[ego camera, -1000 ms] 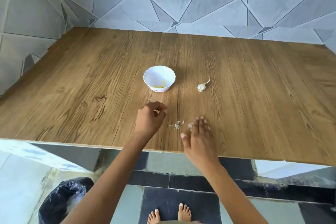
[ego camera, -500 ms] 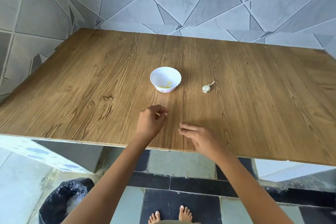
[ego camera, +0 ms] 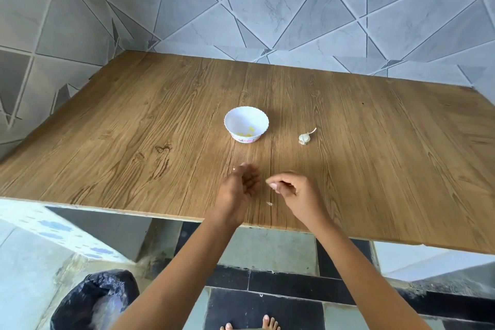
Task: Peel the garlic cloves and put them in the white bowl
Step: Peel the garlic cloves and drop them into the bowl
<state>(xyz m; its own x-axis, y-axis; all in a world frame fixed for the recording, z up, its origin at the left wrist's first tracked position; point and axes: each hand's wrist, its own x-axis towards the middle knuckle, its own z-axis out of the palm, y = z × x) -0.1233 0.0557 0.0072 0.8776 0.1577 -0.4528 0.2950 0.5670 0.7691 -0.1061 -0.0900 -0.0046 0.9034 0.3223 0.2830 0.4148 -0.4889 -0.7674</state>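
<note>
1 head view, wide-angle, standing height, faces forward-down across table (ego camera: 134, 142) toward tiled wall (ego camera: 267, 8).

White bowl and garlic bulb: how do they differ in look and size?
The white bowl is clearly larger than the garlic bulb. The bowl is round, open and holds yellowish pieces; the garlic bulb is lumpy with a thin curved stalk. Both rest on the wooden table, untouched.

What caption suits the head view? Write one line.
Left hand and right hand hover over the wooden table; white bowl and garlic bulb sit beyond.
</note>
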